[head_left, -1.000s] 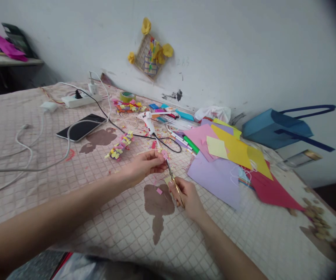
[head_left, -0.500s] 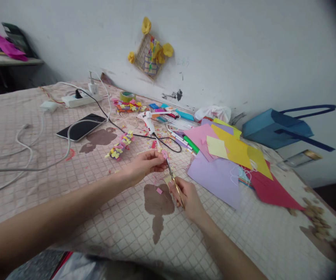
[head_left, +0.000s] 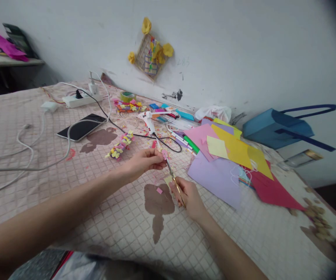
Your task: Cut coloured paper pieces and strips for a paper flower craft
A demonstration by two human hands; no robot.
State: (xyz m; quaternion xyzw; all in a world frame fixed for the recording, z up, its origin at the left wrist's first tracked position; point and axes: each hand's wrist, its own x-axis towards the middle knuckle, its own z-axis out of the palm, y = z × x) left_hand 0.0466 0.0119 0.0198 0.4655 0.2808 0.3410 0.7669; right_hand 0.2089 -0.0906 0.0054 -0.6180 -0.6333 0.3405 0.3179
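My left hand [head_left: 143, 162] pinches a small pink paper piece [head_left: 164, 154] above the checkered bedsheet [head_left: 121, 229]. My right hand [head_left: 187, 195] is closed round the handles of small gold scissors [head_left: 174, 179], whose blades point up at the pink piece. A loose pink scrap [head_left: 159, 190] lies on the sheet just below both hands. Paper bits are scattered around them.
Coloured paper sheets [head_left: 229, 155] lie fanned out to the right, markers [head_left: 185, 140] and a glue gun [head_left: 149, 121] behind the hands. A phone [head_left: 81, 126], power strip [head_left: 78, 100] and white cables lie left. A blue bag [head_left: 278, 128] leans on the wall.
Both hands stay almost in place; the scissors and pink piece have shifted only slightly.
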